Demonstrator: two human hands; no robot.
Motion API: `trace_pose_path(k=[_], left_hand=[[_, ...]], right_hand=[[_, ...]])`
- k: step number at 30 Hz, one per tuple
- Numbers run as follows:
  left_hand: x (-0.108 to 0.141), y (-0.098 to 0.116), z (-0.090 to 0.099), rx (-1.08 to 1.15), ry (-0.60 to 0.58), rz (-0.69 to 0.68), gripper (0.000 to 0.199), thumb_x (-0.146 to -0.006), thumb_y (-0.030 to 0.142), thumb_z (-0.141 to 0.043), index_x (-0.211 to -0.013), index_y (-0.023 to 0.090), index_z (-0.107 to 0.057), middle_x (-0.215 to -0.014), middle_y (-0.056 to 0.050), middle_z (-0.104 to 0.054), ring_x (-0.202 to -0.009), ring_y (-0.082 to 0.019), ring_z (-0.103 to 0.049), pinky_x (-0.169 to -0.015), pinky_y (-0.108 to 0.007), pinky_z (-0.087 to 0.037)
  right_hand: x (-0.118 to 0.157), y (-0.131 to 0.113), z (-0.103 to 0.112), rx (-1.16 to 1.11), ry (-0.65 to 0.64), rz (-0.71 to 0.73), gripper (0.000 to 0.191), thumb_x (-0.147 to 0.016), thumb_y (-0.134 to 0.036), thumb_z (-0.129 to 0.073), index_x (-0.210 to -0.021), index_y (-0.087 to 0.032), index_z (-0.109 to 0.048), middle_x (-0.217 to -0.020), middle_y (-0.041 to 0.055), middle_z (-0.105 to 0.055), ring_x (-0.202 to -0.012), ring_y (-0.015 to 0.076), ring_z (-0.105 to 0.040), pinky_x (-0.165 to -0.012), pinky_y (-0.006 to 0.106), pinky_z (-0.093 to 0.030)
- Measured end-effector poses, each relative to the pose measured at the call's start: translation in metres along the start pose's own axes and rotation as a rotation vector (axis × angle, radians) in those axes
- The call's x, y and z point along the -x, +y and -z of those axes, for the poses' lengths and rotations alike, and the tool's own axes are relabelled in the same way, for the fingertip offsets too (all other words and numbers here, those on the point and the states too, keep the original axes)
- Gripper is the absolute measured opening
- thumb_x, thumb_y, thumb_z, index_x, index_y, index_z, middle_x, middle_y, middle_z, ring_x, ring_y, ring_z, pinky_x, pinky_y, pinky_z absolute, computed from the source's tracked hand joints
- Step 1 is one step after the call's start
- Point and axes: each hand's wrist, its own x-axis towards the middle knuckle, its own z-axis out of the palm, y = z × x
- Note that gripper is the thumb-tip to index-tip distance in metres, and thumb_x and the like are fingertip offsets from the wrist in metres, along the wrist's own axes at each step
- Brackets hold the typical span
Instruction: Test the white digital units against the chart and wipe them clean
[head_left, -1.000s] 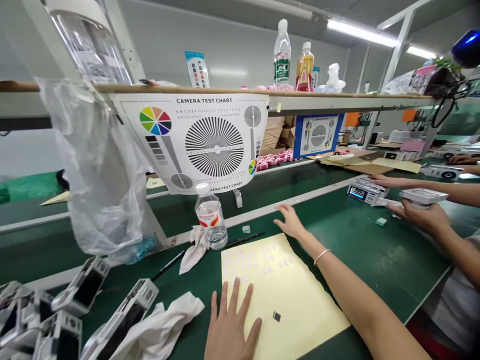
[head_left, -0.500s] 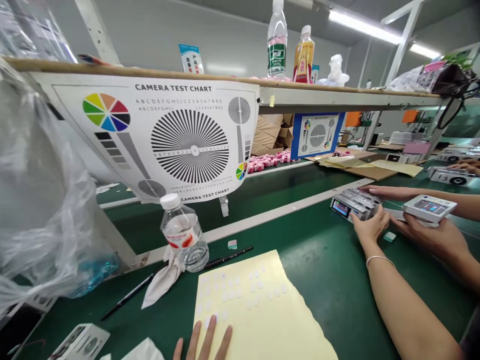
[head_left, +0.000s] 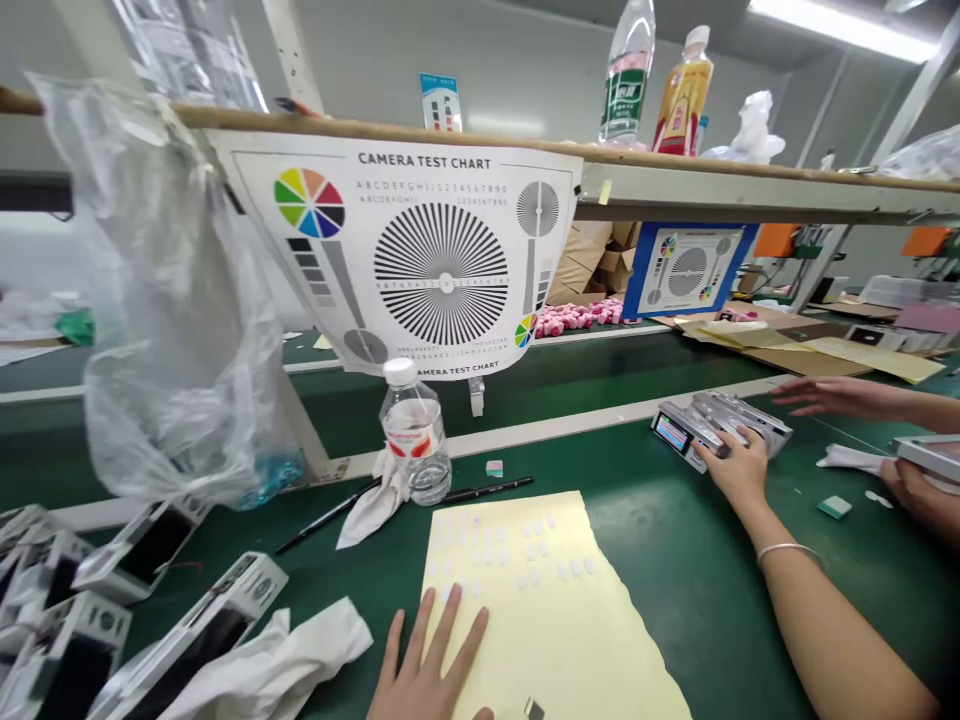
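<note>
My left hand (head_left: pixel 435 655) lies with its fingers spread at the lower left part of a yellow sheet (head_left: pixel 570 610), which carries rows of small pale stickers (head_left: pixel 487 545). A small dark square piece (head_left: pixel 534 708) is on the sheet by that hand. My right hand (head_left: pixel 739 468), with a bracelet at the wrist, has its fingers wrapped over small silver cameras (head_left: pixel 780 430) standing side by side on the green table. The nearest camera (head_left: pixel 671 432) shows a lit screen. Just beyond them a co-worker's hand (head_left: pixel 847 396) is stretched out, apart from the cameras.
A water bottle (head_left: pixel 416 450), a crumpled tissue (head_left: pixel 375 510) and black pens (head_left: pixel 487 490) lie behind the sheet. Several cameras (head_left: pixel 202 640) and a white cloth (head_left: pixel 300 660) crowd the left. A test chart (head_left: pixel 442 270) hangs from the shelf. A co-worker's other hand (head_left: pixel 919 495) holds a device.
The view has swung left, bringing in more cameras. My left hand shows further onto the sheet. The co-worker's hand has come away from the cameras under my right hand.
</note>
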Motion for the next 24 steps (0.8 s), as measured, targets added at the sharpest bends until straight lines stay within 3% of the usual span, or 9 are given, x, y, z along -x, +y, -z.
trace_pose_path(k=[7,12,15,20,24], left_hand=[[0.000,0.010,0.007,0.193,-0.087,0.062,0.063,-0.089,0.060,-0.035,-0.142,0.039,-0.009,-0.149,-0.003,-0.027,-0.134,-0.038,-0.033,-0.102,-0.054,-0.032],[0.000,0.013,0.017,0.326,-0.138,0.120,0.059,-0.091,0.056,-0.033,-0.142,0.038,-0.009,-0.152,-0.002,-0.016,-0.138,-0.039,-0.021,-0.107,-0.062,-0.024],[-0.004,0.016,0.034,0.394,-0.243,0.154,0.055,-0.092,0.058,-0.026,-0.142,0.037,-0.016,-0.152,-0.004,-0.017,-0.140,-0.037,-0.016,-0.109,-0.064,-0.021],[-0.011,0.018,0.049,0.422,-0.332,0.185,0.058,-0.092,0.060,-0.020,-0.142,0.032,-0.025,-0.153,-0.007,-0.017,-0.140,-0.036,-0.010,-0.110,-0.064,-0.016],[-0.012,0.018,0.050,0.402,-0.355,0.187,0.057,-0.092,0.057,-0.022,-0.142,0.029,-0.027,-0.153,-0.008,-0.017,-0.141,-0.035,-0.009,-0.111,-0.063,-0.013]], right_hand=[[0.022,-0.019,0.004,-0.037,0.022,0.039,0.033,-0.071,-0.040,-0.069,-0.086,-0.012,-0.064,-0.122,0.0131,-0.054,-0.119,0.0293,-0.046,-0.098,0.051,-0.038],[0.037,-0.036,0.016,-0.085,0.009,0.081,0.035,-0.065,-0.046,-0.064,-0.077,-0.013,-0.066,-0.115,0.0170,-0.056,-0.114,0.0349,-0.050,-0.096,0.053,-0.040],[0.051,-0.048,0.024,-0.115,-0.035,0.117,0.041,-0.063,-0.051,-0.060,-0.075,-0.013,-0.067,-0.113,0.0179,-0.057,-0.111,0.0372,-0.052,-0.095,0.053,-0.042],[0.076,-0.070,0.040,-0.174,-0.163,0.174,0.041,-0.061,-0.051,-0.061,-0.077,-0.014,-0.070,-0.116,0.0161,-0.057,-0.105,0.0329,-0.056,-0.093,0.047,-0.045],[0.092,-0.087,0.052,-0.218,-0.246,0.205,0.032,-0.058,-0.045,-0.068,-0.074,-0.017,-0.070,-0.128,0.0136,-0.052,-0.124,0.0352,-0.043,-0.105,0.049,-0.033]])
